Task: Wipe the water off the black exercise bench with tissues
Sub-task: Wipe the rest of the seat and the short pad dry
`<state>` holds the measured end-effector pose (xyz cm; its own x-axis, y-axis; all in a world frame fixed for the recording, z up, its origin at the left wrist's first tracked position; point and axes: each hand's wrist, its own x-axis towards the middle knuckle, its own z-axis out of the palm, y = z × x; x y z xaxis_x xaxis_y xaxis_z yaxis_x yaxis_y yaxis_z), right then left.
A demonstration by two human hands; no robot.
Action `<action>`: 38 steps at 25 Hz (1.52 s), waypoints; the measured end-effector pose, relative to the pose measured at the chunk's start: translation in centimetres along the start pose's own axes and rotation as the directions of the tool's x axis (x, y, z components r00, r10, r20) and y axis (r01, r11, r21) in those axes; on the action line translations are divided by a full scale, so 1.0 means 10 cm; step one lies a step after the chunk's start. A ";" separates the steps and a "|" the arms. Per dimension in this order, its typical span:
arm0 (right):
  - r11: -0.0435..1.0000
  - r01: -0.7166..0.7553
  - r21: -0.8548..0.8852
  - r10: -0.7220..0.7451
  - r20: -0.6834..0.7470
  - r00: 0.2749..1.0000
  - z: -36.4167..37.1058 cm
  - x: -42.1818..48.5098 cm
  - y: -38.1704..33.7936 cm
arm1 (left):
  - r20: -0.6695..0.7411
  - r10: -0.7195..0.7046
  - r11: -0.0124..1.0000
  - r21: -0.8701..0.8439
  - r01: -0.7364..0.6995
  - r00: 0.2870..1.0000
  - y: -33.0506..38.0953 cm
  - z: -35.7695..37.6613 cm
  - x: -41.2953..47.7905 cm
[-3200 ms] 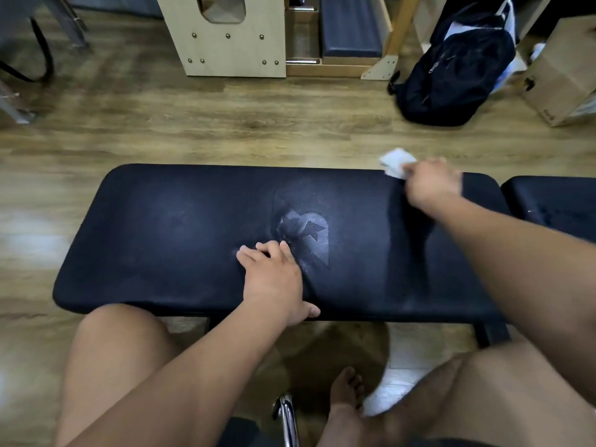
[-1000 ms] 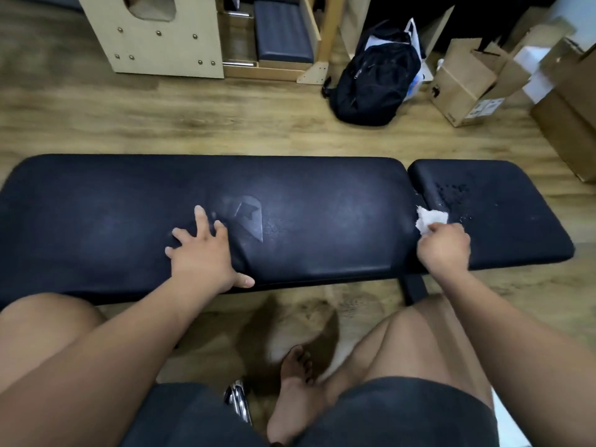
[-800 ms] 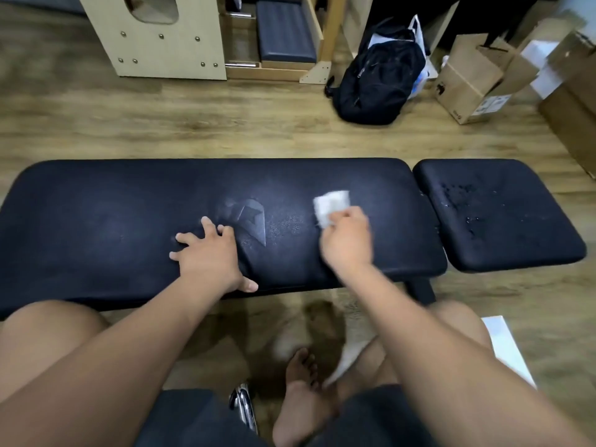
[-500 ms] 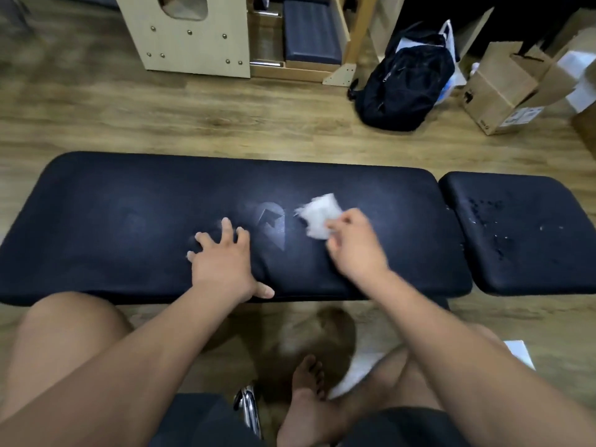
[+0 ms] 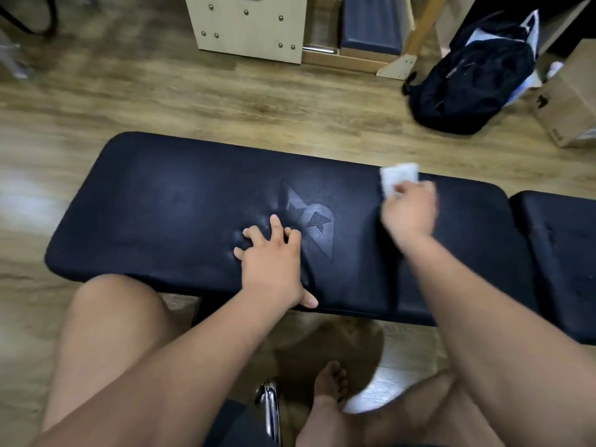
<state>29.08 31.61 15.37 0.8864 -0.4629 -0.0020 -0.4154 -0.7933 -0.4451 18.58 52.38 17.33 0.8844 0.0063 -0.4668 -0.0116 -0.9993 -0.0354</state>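
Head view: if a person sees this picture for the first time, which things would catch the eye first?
The long black exercise bench fills the middle, with an embossed logo at its centre. The right hand holds a white tissue at the bench's far edge, while the left hand presses spread fingers into the bench beside the logo. A black backpack lies on the floor at upper right.
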 end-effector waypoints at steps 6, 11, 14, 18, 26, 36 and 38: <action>0.907 0.374 0.192 -0.417 0.300 0.858 0.61 -0.85 -1.20 | -0.033 0.011 1.000 -0.029 -0.012 0.999 -0.06 0.07 -0.04; 0.900 0.415 0.137 -0.435 0.363 0.824 0.47 -0.51 -0.95 | -0.010 0.004 0.999 -0.033 -0.004 1.000 -0.03 0.02 -0.02; 0.864 0.500 0.058 -0.493 0.294 0.819 0.50 -0.57 -0.90 | -0.026 0.011 0.999 -0.030 -0.012 1.000 -0.05 0.04 -0.03; 0.897 0.425 -0.121 -0.390 0.237 0.890 0.40 -0.21 -0.93 | -0.034 0.022 0.999 -0.046 -0.023 0.999 -0.05 0.06 -0.01; 0.904 0.367 -0.219 -0.304 0.275 0.912 0.49 -0.09 -1.21 | -0.063 0.030 0.997 -0.067 -0.035 0.998 -0.09 0.09 0.03; 0.871 0.488 0.057 -0.490 0.163 0.856 0.23 -0.96 -0.35 | -0.051 0.026 0.996 -0.079 -0.030 0.998 -0.14 0.15 -0.12; 0.869 0.489 0.071 -0.494 0.158 0.855 0.19 -1.21 -0.19 | -0.044 0.000 0.996 -0.091 -0.004 0.999 -0.17 0.16 -0.09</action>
<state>19.57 39.46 14.49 0.9953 0.0588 0.0767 0.0873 -0.8879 -0.4518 17.04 54.09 16.37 0.9040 0.0048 -0.4275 0.0274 -0.9985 0.0468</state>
